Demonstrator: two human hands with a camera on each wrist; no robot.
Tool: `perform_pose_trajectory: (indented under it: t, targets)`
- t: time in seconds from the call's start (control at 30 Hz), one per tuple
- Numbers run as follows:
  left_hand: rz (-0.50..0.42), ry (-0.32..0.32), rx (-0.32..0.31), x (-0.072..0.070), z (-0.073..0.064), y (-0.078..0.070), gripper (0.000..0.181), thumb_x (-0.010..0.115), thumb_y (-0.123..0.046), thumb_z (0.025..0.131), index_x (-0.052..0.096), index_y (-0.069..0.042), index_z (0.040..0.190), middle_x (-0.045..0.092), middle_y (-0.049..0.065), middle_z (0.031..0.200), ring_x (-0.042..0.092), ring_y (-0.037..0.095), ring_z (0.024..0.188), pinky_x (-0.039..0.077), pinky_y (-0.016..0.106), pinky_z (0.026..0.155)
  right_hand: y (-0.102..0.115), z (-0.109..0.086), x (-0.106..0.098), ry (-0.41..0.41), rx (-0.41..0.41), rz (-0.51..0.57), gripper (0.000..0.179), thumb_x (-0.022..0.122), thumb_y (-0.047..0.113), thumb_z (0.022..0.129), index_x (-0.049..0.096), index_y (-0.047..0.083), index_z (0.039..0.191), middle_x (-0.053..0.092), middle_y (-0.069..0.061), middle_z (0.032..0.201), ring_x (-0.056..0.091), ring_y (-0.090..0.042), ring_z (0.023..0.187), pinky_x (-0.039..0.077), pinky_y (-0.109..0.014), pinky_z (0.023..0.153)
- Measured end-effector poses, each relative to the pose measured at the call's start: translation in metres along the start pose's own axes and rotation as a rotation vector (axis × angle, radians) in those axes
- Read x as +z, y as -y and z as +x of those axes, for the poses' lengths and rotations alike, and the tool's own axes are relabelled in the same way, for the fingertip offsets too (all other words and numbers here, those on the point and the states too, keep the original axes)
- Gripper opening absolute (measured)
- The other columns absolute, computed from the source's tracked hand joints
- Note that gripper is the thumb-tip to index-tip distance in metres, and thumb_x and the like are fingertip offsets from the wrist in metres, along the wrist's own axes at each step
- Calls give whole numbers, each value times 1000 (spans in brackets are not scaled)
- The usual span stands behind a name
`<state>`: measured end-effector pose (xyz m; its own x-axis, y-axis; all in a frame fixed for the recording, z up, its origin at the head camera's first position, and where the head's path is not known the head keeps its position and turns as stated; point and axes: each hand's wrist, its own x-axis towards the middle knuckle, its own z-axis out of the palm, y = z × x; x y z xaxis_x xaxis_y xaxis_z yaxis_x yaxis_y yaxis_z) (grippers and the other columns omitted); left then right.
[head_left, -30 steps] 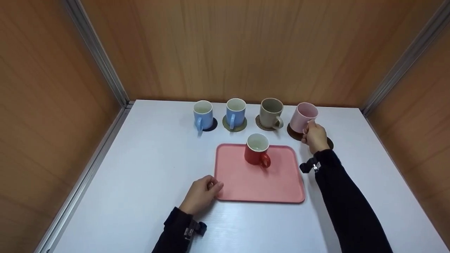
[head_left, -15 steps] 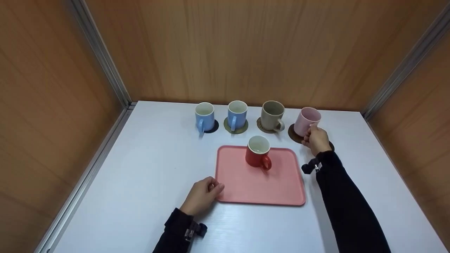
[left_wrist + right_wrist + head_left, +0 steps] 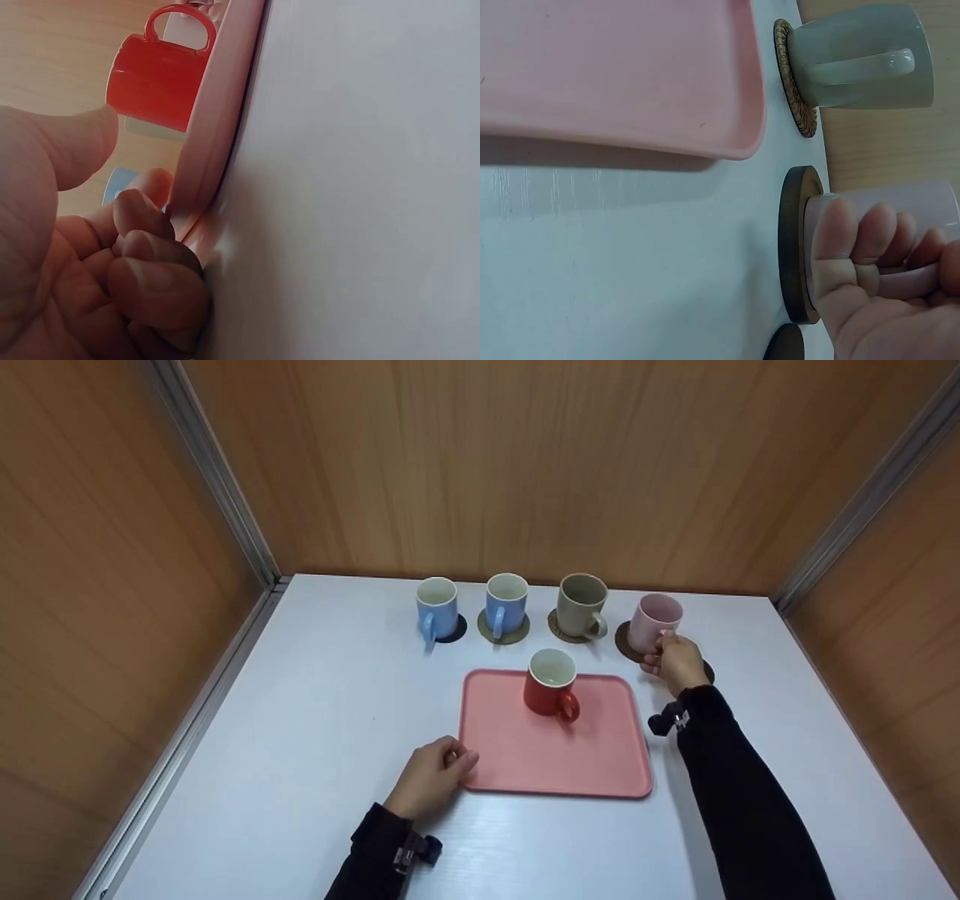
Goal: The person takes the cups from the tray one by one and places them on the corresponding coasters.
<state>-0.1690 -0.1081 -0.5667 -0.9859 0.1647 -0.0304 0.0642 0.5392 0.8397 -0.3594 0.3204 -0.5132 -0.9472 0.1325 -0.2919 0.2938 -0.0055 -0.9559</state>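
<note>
My right hand [image 3: 679, 662] pinches the handle of a pink mug [image 3: 654, 620] at the right end of a row. In the right wrist view, the mug stands on a dark brown round coaster [image 3: 799, 247], fingers curled about its handle. My left hand [image 3: 429, 778] lies at the near left corner of a pink tray [image 3: 517, 765]. Seen from the left wrist, its fingers are loosely bent against the tray's rim, and the thumb is held away from it. A red mug [image 3: 546, 694] with a pale inside stands on the tray toward its far edge.
Left of the pink mug stand a grey-green mug [image 3: 580, 607] on a woven coaster, a blue mug [image 3: 506, 604] on a green coaster and another blue mug [image 3: 437, 611] partly on a dark coaster. Another brown coaster [image 3: 709, 671] is mostly hidden by the right hand. Wooden panels [image 3: 525, 472] enclose the table.
The pink mug, tilted a second ago, now stands more upright and sits lower on its coaster. My right hand has shifted slightly with it, still on the handle. The left hand stays put.
</note>
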Motion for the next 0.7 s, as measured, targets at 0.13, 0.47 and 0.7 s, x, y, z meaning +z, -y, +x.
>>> perform_pose_trajectory:
  t: [0.13, 0.47, 0.7]
  targets:
    - [0, 0, 2, 0, 0, 0, 31, 66, -44, 106, 67, -14, 95, 52, -6, 74, 47, 9, 65, 39, 23, 60, 0, -1, 0, -9, 1, -32, 40, 23, 35, 118, 49, 4, 115, 55, -7, 104, 62, -12, 88, 63, -28, 86]
    - [10, 13, 18, 1, 0, 2, 33, 64, -45, 107, 68, -13, 98, 51, -6, 74, 47, 10, 66, 39, 24, 61, -2, -23, 5, -222, -122, -268, 49, 36, 42, 115, 55, -2, 127, 64, -7, 109, 61, -15, 96, 53, -25, 82]
    - [7, 10, 10, 0, 0, 2, 34, 64, -46, 107, 67, -13, 98, 52, -5, 75, 48, 11, 67, 40, 25, 61, -2, -73, 35, -175, -315, -355, 54, 47, 42, 113, 51, -4, 143, 56, -21, 137, 55, -23, 114, 47, -29, 94]
